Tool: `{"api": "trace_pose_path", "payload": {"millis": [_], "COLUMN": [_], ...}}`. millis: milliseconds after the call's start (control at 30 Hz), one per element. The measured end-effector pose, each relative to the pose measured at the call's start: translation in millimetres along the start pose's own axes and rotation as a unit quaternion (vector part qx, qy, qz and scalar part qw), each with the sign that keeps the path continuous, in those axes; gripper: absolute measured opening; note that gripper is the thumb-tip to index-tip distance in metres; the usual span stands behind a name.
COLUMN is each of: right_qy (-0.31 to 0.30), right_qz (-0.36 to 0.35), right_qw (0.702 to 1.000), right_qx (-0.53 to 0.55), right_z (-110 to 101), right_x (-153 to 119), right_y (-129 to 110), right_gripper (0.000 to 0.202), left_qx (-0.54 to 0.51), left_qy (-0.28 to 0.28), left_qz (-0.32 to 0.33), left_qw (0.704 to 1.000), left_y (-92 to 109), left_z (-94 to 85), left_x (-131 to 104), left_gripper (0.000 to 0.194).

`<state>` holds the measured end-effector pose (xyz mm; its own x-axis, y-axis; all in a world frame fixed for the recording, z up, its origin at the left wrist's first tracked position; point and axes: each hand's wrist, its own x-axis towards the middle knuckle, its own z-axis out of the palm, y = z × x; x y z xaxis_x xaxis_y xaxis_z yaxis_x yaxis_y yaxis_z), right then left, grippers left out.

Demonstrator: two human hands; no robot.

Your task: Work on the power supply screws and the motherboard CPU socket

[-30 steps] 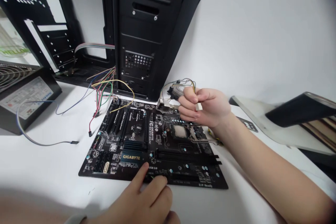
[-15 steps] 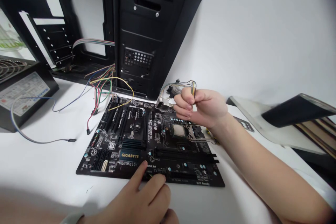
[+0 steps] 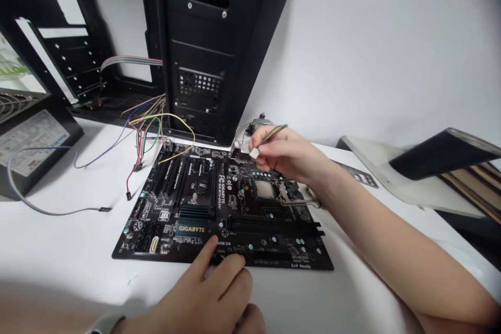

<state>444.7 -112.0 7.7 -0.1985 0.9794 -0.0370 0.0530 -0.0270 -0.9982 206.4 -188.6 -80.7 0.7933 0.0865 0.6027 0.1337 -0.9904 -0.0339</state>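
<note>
A black Gigabyte motherboard (image 3: 238, 240) lies flat on the white table. My left hand (image 3: 215, 292) rests at its front edge, index finger stretched onto the board beside the heatsink (image 3: 191, 228), the other fingers curled. Above the board's back right part, my right hand (image 3: 284, 152) pinches a small white connector (image 3: 254, 153) with thin black and yellow wires (image 3: 276, 131). Below that hand sits a processor (image 3: 264, 189) in its socket, with the metal socket lever and frame (image 3: 293, 193) raised at its right. Part of a cooler (image 3: 259, 121) shows behind the right hand.
A black computer case (image 3: 195, 52) stands behind the board, with loose coloured wires (image 3: 146, 133) hanging onto its back left corner. A power supply (image 3: 35, 146) is at the left. At the right are a metal plate (image 3: 356, 173) and a dark slab (image 3: 446, 156) over stacked items.
My right hand has moved slightly left and turned, bringing the white connector into sight in its fingers. The view has shifted a little; my left hand stays at the board's front edge.
</note>
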Motion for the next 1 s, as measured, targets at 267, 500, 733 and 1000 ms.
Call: {"api": "trace_pose_path", "payload": {"millis": [267, 500, 733, 1000], "right_qy": [0.026, 0.040, 0.030, 0.028], "right_qz": [-0.048, -0.053, -0.040, -0.037], "right_qw": [0.956, 0.913, 0.907, 0.885], "right_qx": [-0.289, -0.403, -0.419, -0.464], "right_z": [6, 8, 7, 9], "right_x": [1, 4, 6, 5], "right_y": [8, 15, 17, 14], "right_gripper": [0.008, 0.012, 0.012, 0.012], "left_qx": [0.004, 0.005, 0.002, -0.003], "left_qy": [-0.015, -0.036, -0.051, -0.050], "left_qz": [0.006, 0.016, 0.018, 0.014], "left_qw": [1.000, 0.999, 0.999, 0.999], "left_y": [1, 0, -1, 0], "left_z": [-5.1, -7.9, -10.6, -9.6], "left_x": [3, 2, 3, 2], "left_gripper": [0.013, 0.011, 0.014, 0.010]}}
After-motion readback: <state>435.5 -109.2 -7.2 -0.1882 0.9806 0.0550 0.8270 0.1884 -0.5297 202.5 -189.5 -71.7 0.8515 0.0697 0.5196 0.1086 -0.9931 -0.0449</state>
